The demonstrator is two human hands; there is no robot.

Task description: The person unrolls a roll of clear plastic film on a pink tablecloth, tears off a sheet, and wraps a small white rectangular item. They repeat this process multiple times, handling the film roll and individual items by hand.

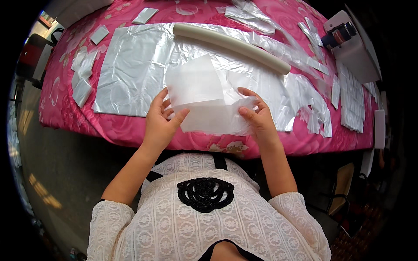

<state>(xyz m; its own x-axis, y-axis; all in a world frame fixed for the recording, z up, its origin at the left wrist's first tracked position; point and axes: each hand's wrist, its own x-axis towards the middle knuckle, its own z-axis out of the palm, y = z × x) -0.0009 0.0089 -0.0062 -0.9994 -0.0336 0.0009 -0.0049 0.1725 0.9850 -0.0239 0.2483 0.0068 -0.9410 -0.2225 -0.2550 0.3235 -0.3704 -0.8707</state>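
Working left to right from my end, I see one folded bundle (82,82) on the pink cloth (56,108), with two small packets (99,34) beyond it. One wide film (130,69) follows. The left hand (162,118) is closed on the left edge of the sheet (196,82), which hangs between both hands over the film, hiding part of it. One tube (230,45) lies slantwise on the film — just past the sheet, blocking that side. The right hand (260,117) pinches the sheet's right edge. Farther right: loose strips (320,111) — too tangled to count — one long stack (352,102), and one dark bottle (338,35) by one white box (355,56).
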